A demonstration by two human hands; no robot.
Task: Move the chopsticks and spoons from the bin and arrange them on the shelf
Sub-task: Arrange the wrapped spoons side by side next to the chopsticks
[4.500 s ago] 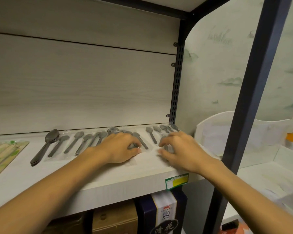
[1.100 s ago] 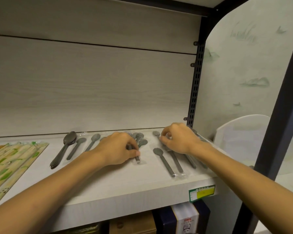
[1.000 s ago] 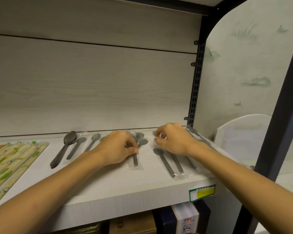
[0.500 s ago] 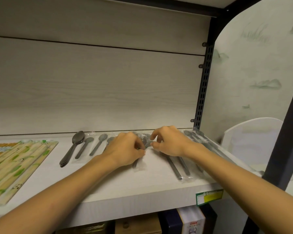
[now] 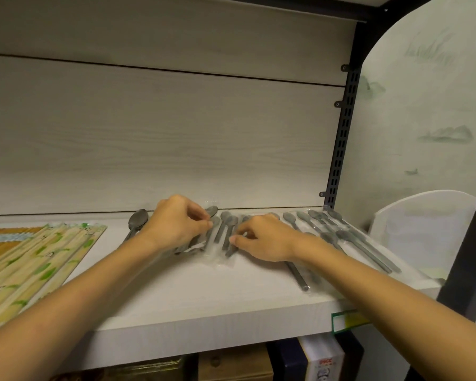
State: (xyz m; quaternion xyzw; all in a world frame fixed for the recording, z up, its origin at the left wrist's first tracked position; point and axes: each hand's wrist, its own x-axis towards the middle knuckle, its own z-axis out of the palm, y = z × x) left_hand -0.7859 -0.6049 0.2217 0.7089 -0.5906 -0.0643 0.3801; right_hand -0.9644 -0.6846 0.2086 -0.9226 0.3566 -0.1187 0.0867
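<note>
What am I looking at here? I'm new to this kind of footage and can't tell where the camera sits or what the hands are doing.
No machine here: a person wears a camera on the head, so this head view looks forward and down along both bare arms. The left hand and right hand reach onto a pale wooden shelf. On it lie grey spoons in clear plastic wrappers, spread in a row toward the right end, and packs of wrapped chopsticks at the left. Both hands have curled fingers pinching the wrapped spoons in the middle, apparently sorting them. Boxes stand on the level below.
</note>
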